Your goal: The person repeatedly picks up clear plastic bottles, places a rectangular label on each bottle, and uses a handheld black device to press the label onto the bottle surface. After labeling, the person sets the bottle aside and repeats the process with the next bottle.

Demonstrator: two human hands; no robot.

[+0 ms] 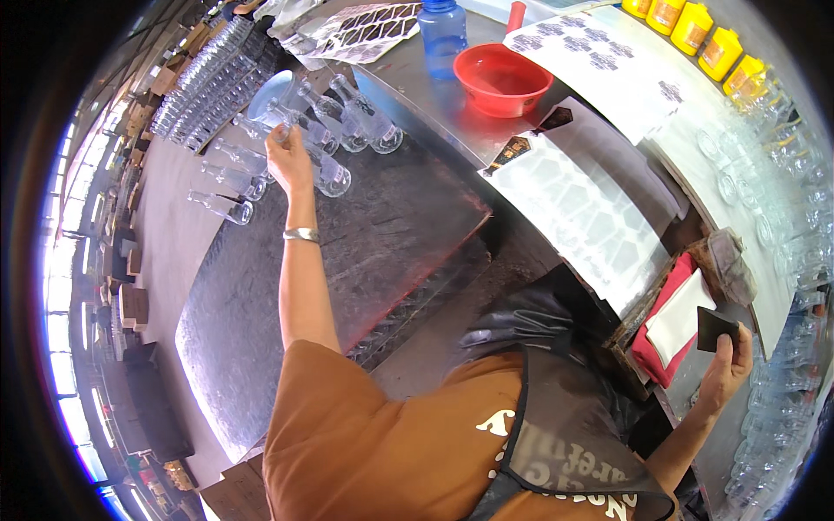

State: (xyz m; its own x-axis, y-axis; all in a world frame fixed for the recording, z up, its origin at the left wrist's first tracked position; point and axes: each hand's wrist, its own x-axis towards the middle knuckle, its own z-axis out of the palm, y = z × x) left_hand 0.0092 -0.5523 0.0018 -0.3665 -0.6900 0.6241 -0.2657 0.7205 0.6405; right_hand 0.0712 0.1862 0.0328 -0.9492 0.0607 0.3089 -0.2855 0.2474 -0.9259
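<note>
My left hand (289, 156) reaches out over the dark table, fingers closed round the neck of a clear glass bottle (332, 178). Its base shows to the right of my wrist; part of it is hidden behind the hand. Close by stand several similar bottles, one pale-labelled bottle (380, 126) to the right and a plain-looking bottle (228, 207) to the left. At the right, my right hand (728, 369) pinches a small dark flat square piece (716, 328) between thumb and fingers. Beneath it lie a folded white cloth (680, 323) and a red cloth (653, 356).
A sheet of decals (573, 200) lies right of the dark tabletop (373, 217). Beyond it are a red basin (502, 82), a blue jug (441, 39) and yellow bottles (693, 28). Crowded glassware (782, 408) lines the right edge; racked bottles (208, 82) stand far left.
</note>
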